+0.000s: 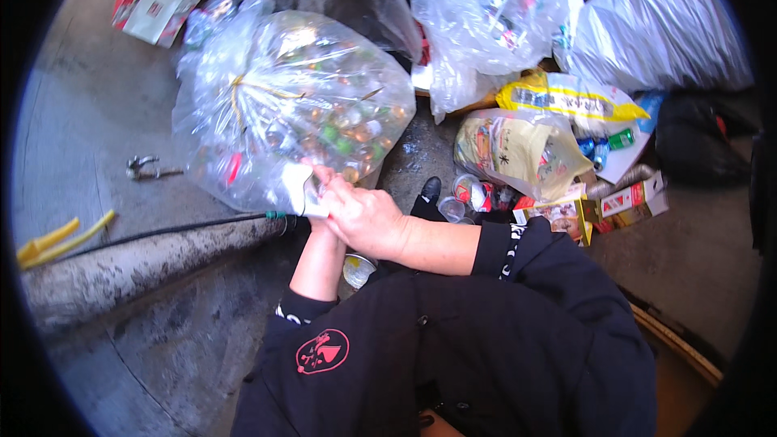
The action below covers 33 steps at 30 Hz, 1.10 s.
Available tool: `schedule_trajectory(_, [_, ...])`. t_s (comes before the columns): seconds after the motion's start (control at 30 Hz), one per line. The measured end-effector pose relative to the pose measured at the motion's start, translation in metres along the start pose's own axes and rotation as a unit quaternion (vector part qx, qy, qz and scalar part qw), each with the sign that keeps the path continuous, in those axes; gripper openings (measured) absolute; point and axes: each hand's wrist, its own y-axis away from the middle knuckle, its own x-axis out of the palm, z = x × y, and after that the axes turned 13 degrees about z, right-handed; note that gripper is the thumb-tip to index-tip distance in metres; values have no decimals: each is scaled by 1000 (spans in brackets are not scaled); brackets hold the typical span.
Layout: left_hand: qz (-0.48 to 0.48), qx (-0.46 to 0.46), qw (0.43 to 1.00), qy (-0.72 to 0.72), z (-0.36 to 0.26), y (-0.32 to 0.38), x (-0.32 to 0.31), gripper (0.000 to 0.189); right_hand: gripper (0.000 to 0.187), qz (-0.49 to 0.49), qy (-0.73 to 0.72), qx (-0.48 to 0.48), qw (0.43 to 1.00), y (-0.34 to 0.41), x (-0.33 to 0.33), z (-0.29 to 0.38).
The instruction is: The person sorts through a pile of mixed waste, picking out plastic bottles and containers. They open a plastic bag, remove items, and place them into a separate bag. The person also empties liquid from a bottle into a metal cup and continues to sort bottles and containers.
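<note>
Both my hands come together in front of the large clear plastic bag. My right hand (364, 218) lies across my left hand (323, 227) and grips a white and silvery crumpled piece (305, 189). Whether that piece is a flattened can cannot be told. The right hand covers much of the left, whose grip is hidden. Just beyond them stands the bulging clear bag (291, 103), tied with yellow cord (238, 81) and filled with bottles and other small containers. An open round tin or cup (358, 270) shows below my wrists.
A mottled pipe (145, 261) with a black hose lies at left, near yellow tubes (67, 240) and a metal fitting (155, 169). At right are a rice bag (516, 149), cans (620, 139), plastic cups (452, 207) and printed cartons (561, 218). More filled bags (485, 12) stand behind.
</note>
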Motion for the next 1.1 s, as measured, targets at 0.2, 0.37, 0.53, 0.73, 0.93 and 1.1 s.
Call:
schedule_trajectory(0.2, [-92,-284,931,-211,62,-36,92,60,27,12,-214,247,945,49,-52,-92])
schedule_trajectory(0.37, [249,-207,905,-275,68,-81,177,51,28,-9,-389,281,877,85,-99,-131])
schedule_trajectory(0.53, [205,-183,892,-359,124,-98,224,39,25,-7,-62,265,962,98,-129,-143])
schedule_trajectory(0.73, [360,-73,752,-547,139,-110,263,37,41,-119,-560,346,743,152,-196,-205])
schedule_trajectory(0.93, [503,44,453,-735,145,-93,324,46,52,-306,-253,379,836,167,-254,-220])
schedule_trajectory(1.1, [537,94,423,-724,157,-92,356,47,50,-283,-11,437,854,166,-280,-210])
